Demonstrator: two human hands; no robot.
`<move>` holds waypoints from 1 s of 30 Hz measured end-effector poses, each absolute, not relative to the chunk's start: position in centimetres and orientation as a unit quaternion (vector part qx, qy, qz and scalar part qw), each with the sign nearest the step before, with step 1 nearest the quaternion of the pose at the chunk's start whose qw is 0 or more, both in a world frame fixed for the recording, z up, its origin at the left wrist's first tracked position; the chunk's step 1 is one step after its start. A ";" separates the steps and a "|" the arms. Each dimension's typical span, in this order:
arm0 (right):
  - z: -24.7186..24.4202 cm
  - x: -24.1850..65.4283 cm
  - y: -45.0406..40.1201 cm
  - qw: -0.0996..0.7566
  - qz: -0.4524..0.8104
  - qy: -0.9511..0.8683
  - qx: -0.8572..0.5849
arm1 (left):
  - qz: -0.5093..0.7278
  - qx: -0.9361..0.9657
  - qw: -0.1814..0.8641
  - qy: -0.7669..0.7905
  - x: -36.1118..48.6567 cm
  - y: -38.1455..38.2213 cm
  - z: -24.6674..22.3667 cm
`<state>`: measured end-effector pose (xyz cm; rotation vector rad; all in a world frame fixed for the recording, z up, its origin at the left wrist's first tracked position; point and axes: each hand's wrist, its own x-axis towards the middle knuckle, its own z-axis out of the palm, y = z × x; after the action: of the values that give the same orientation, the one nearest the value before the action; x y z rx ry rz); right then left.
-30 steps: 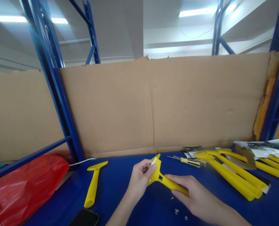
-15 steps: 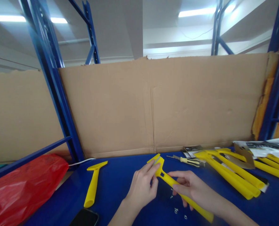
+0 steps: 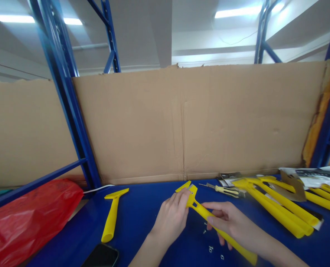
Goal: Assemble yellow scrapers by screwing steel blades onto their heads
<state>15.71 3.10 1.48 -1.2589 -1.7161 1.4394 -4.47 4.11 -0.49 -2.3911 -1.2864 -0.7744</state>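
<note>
A long yellow plastic scraper [image 3: 200,210] is between my hands, its wide head pointing away from me. My right hand [image 3: 228,221] is wrapped round the middle of its handle. At the head, my left hand [image 3: 172,212] has its fingers closed over the left part, where a thin grey strip like a blade shows; the fingertips are partly hidden. Below the handle, small metal nuts [image 3: 222,257] and a screw [image 3: 205,231] lie on the blue table [image 3: 142,222].
Another yellow scraper [image 3: 112,218] lies at left, behind a black phone [image 3: 103,256]. A screwdriver [image 3: 228,191] and several yellow scrapers [image 3: 281,211] lie at right near papers [image 3: 320,173]. Cardboard [image 3: 137,129] stands at the back; a red bag [image 3: 31,218] is far left.
My left fingers have shifted and curled more over the left of the scraper head, baring more of its right part. My right hand keeps its hold. The view has shifted slightly.
</note>
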 end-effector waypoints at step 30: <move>-0.2 15.8 3.5 0.185 0.216 -0.852 -0.440 | -0.505 -0.506 -0.492 -0.497 -2.2 4.8 -1.2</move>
<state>15.76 3.54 -0.20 -1.2392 -2.3997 0.6093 -2.23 4.75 -1.17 -2.4227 -2.3806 -2.4202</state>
